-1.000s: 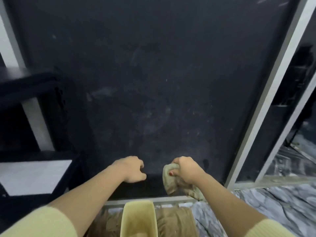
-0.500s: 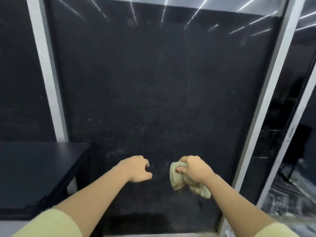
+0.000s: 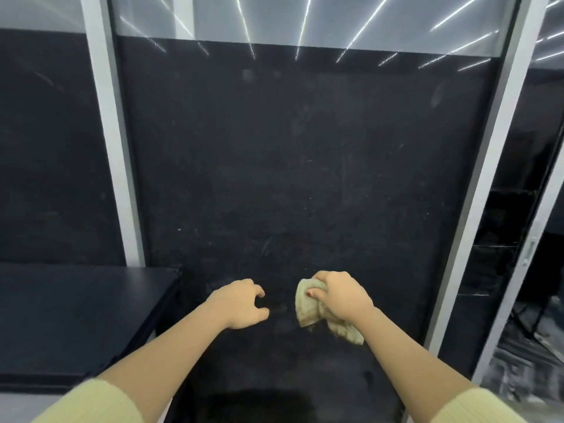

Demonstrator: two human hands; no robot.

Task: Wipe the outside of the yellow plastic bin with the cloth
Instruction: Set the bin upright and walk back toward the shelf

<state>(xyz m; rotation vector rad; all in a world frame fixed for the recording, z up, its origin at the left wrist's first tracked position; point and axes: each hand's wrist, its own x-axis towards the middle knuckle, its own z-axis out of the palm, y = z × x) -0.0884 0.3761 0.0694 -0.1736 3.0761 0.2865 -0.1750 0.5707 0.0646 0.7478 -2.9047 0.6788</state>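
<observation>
Against a tall dark panel (image 3: 305, 178) framed by pale grey uprights (image 3: 113, 141), both hands are held out in mid-air with nothing beneath them but the dark surface behind. Right of centre, the right hand (image 3: 341, 300) is clenched around a crumpled pale greenish cloth (image 3: 306, 306), its thumb pressed over the front of the bundle; one loose end of the cloth hangs out below the wrist toward the lower right (image 3: 351, 331). Just beside it, but apart from it, the left hand (image 3: 241, 303) is empty, its fingers loosely curled and the thumb pointing toward the cloth without touching it. Both forearms are bare, ending in pale yellow ribbed sleeves (image 3: 91, 404) at the bottom corners of the view. To the left, a black table (image 3: 76, 315) stands with its right edge close to the left forearm, its top bare where it shows. Along the top of the panel a glossy band reflects thin white streaks of light (image 3: 305, 22). On the far right, a second grey upright borders dark glass. The yellow plastic bin does not show anywhere in this view.
</observation>
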